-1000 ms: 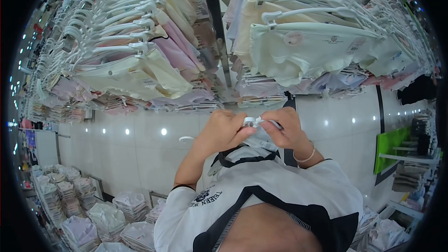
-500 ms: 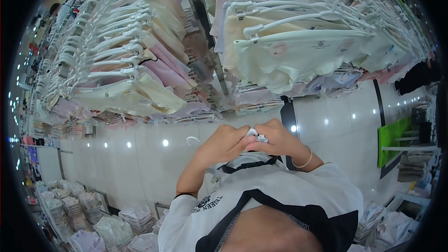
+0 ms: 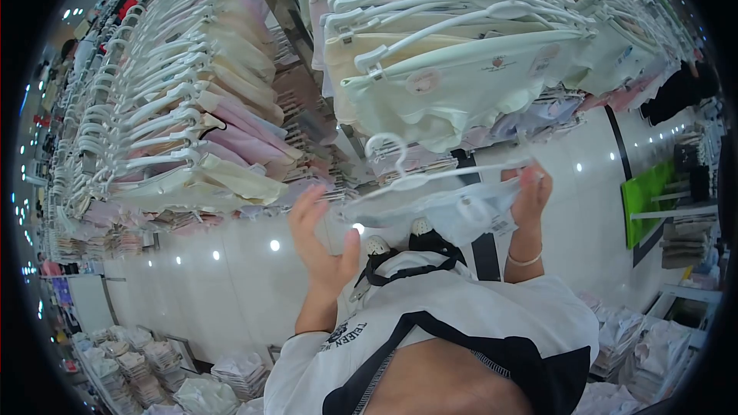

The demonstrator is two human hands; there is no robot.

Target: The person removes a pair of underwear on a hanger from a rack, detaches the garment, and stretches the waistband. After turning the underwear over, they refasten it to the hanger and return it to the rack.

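A white clip hanger (image 3: 430, 180) is held out in front of me with its hook pointing away. From it hangs a pale bluish pair of underpants (image 3: 480, 211), with a tag at the lower right. My right hand (image 3: 532, 194) pinches the hanger's right end between thumb and fingers. Beside the hanger's left end, my left hand (image 3: 319, 240) is raised with thumb and fingers spread, holding nothing. Just beyond, pale green underpants (image 3: 461, 81) hang at the front of a packed rack.
To the left, another rack carries cream and pink underpants (image 3: 223, 180) on white hangers. Folded garment stacks (image 3: 127, 361) fill a bin at lower left; more garments (image 3: 615, 338) lie at lower right. A green panel (image 3: 642, 204) stands at right on the glossy floor (image 3: 223, 292).
My hands, earlier together at my chest over a small white item, have spread apart. The hanger with underpants is now stretched out ahead; my left hand has opened. The view has shifted slightly.
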